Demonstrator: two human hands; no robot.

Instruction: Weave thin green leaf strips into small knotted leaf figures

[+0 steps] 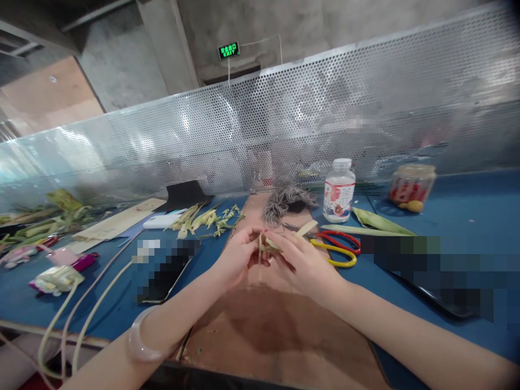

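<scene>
Both hands meet over a brown wooden board [268, 336], pinching a small piece of pale green leaf strip [271, 245] between them. My left hand [239, 254] has its thumb and fingertips closed on the strip's left side. My right hand [303, 257] closes on it from the right, fingers bent over the top. A flat end of leaf sticks up past the right knuckles. The exact shape of the piece is partly hidden by the fingers. Just beyond the right hand lie scissors with red and yellow handles [339, 254], and behind both hands is a bundle of grey cord [284, 203].
A clear labelled bottle [339, 195] and a jar [412, 187] stand at the back right, near a leaf [379, 222]. Phones lie on the blue table [109, 292] at both sides. Cables [101, 276] and leaf scraps [203, 219] are on the left. A perforated metal screen [195, 141] runs behind.
</scene>
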